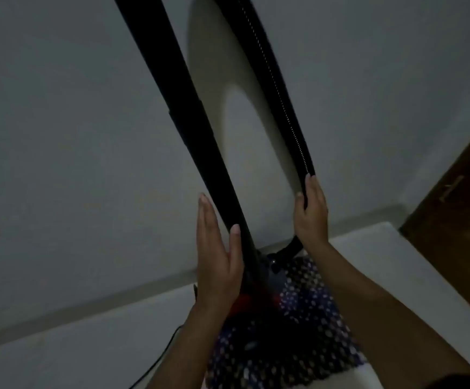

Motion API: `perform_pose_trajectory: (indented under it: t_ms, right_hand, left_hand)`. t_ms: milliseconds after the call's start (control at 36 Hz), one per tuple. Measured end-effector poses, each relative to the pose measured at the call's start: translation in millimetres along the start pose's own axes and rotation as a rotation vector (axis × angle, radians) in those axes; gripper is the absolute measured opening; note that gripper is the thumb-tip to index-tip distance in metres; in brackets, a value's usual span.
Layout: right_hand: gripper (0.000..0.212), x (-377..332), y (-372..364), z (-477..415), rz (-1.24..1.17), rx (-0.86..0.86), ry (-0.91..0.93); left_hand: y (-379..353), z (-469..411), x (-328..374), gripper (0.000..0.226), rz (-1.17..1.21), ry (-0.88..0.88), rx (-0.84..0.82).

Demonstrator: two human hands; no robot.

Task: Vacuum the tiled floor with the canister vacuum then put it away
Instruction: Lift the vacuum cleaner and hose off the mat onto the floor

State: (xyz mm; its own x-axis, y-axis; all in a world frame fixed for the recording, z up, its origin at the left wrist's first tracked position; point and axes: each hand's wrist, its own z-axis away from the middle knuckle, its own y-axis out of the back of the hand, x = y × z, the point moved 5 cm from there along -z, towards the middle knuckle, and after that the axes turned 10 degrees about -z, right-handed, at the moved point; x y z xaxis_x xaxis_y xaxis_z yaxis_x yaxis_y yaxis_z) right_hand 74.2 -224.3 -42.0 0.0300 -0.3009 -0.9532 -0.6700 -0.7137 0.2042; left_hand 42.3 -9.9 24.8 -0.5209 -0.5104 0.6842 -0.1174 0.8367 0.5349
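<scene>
The scene is dim. A black vacuum wand (189,119) rises steeply from below the middle to the top left. My left hand (218,256) lies against its lower part with the fingers straight and the thumb resting on the tube. To the right runs the black ribbed hose (278,91), also going up and out of view. My right hand (311,211) grips the hose low down, fingers curled round it. Below the hands is the vacuum's dark body (253,301) with a red part, mostly hidden in shadow.
A plain wall (74,136) fills the background and meets the pale tiled floor (88,346) at a skirting line. A dark wooden door (458,220) stands at the right. Dotted fabric (309,304) hangs below my arms. A thin black cord (158,357) trails on the floor.
</scene>
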Motion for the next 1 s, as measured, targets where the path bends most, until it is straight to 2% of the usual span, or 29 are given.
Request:
perform_pose_trajectory:
  t_ms: [139, 278, 611, 778, 889, 1000]
  right_hand:
    - [0.051, 33.0, -9.1, -35.4, 0.009, 0.094, 0.11]
    - [0.05, 47.1, -8.1, -66.8, -0.015, 0.135, 0.196]
    - [0.042, 26.2, -0.9, -16.9, -0.067, -0.091, 0.358]
    - [0.06, 19.1, -27.8, 33.9, 0.132, -0.186, 0.489]
    - [0.088, 14.8, -51.8, 70.2, 0.164, -0.302, 0.566]
    - [0.109, 13.3, -70.0, 92.2, 0.224, -0.302, 0.607]
  left_hand:
    - [-24.0, -4.7, -11.3, 0.066, 0.126, -0.122, 0.071]
    - [-34.5, -0.5, -18.3, 0.065, 0.142, -0.254, 0.144]
    - [-19.2, 0.3, -12.6, 0.072, 0.136, -0.195, 0.065]
    - [-7.8, -4.6, -17.6, 0.076, 0.124, -0.154, 0.081]
    - [-3.3, -3.2, -19.4, 0.077, 0.132, -0.125, 0.064]
    - [2.8, -1.3, -22.4, 0.077, 0.115, -0.121, 0.039]
